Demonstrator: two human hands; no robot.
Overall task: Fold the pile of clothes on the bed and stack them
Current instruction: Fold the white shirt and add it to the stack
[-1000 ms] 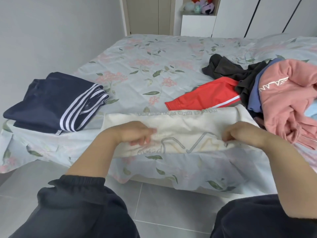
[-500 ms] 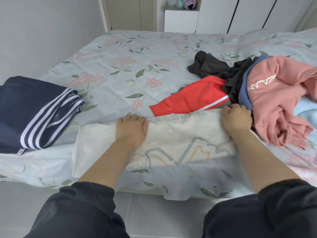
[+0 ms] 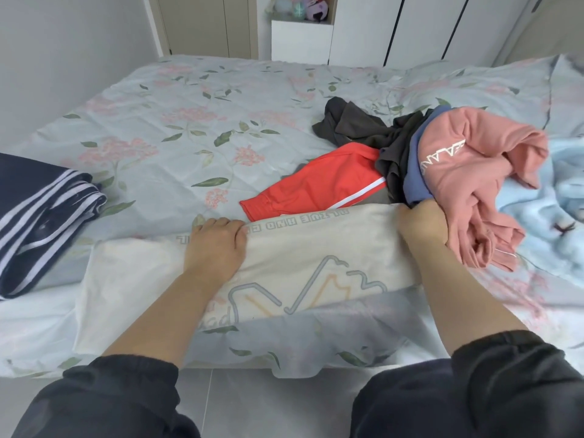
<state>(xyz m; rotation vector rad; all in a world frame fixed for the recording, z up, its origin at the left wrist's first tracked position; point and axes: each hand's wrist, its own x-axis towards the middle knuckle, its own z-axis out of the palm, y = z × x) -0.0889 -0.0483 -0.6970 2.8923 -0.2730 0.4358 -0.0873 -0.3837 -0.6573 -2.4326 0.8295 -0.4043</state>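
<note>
A cream shirt [image 3: 316, 257] with a printed line drawing lies folded in a long band at the bed's near edge. My left hand [image 3: 215, 245] grips its far edge near the middle, fingers curled over the cloth. My right hand [image 3: 423, 226] grips the far edge at the band's right end. Behind it lies the unfolded pile: red shorts [image 3: 319, 184], a dark grey garment [image 3: 363, 131], a blue piece [image 3: 414, 175] and a pink sweatshirt [image 3: 474, 178]. Folded navy trousers with white stripes [image 3: 41, 210] sit at the left.
The flowered bedsheet [image 3: 205, 121] covers the bed, its edge hanging over the grey tiled floor [image 3: 252, 406]. A light blue blanket [image 3: 543, 222] lies at the right. A white cabinet [image 3: 300, 39] with soft toys and wardrobe doors stand behind the bed.
Both hands carried the shirt's near edge up and away from me, folding it over onto its far part. They now hold the fold at the far edge.
</note>
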